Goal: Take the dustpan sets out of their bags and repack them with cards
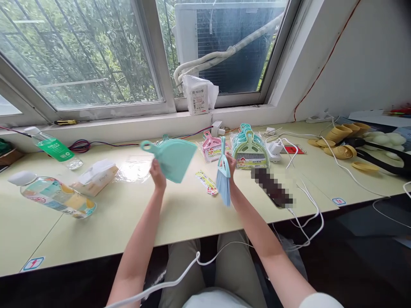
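A mint-green dustpan [178, 159] is raised over the table, gripped near its handle by my left hand [157, 174]. My right hand [231, 166] is closed on a small brush [224, 171] with a teal handle and blue bristles pointing down. The two items are apart. Between them on the tabletop lies a printed label card [207, 182]. Behind the brush are a pink packaged set [212, 147] and a stack of green and teal packaged sets [251, 149]. A clear plastic wrapper [135, 169] lies left of the dustpan.
On the left of the table [192, 222] are two bottles [59, 149] and a tissue pack [96, 176]. To the right are a pixelated dark object [272, 188], white cables [316, 205], a charger [274, 149] and yellow cups [340, 133]. A tissue box [198, 99] stands on the sill.
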A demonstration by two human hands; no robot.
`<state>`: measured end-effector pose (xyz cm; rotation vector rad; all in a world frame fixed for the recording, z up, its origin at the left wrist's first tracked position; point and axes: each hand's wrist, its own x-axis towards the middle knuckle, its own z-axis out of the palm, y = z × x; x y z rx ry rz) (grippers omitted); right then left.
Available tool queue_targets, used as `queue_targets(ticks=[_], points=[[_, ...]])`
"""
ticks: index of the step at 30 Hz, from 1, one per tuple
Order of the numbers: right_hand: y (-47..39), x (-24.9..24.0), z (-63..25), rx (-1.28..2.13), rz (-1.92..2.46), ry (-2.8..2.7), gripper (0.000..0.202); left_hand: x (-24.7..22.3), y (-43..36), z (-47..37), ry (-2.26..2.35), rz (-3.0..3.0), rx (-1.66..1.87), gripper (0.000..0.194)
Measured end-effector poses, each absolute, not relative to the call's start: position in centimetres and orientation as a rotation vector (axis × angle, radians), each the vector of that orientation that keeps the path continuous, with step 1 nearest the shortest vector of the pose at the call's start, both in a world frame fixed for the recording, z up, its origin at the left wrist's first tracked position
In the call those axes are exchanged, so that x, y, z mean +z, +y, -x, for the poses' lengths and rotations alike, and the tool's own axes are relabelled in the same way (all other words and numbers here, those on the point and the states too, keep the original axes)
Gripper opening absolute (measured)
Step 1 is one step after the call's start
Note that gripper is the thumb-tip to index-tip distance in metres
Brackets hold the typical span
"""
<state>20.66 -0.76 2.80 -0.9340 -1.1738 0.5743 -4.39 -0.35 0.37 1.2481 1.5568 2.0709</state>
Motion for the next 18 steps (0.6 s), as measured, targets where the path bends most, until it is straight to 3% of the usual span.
queue_targets(ticks=[3, 8, 11, 18], points=[[0.2, 2.5, -22.2, 0.383, 1.085, -1.155, 0.037, 0.0, 0.7, 9.7, 1.616, -1.113, 2.016, 0.046], [1.5, 0.7, -22.1, 0.236, 1.695, -1.670, 0.036, -2.0, 1.4, 10.9, 1.529, -1.326, 1.269, 0.050], [1.6, -0.2, -21.4, 0.162, 1.933, -1.892, 0.032, -2.8, 1.6, 9.6, 1.650, -1.587, 1.047, 0.050], [1.7, -0.4, -22.0, 0.221, 1.881, -2.008, 0.022, -3.1, 1.3, 10.1, 1.946, -1.879, 0.918, 0.040]])
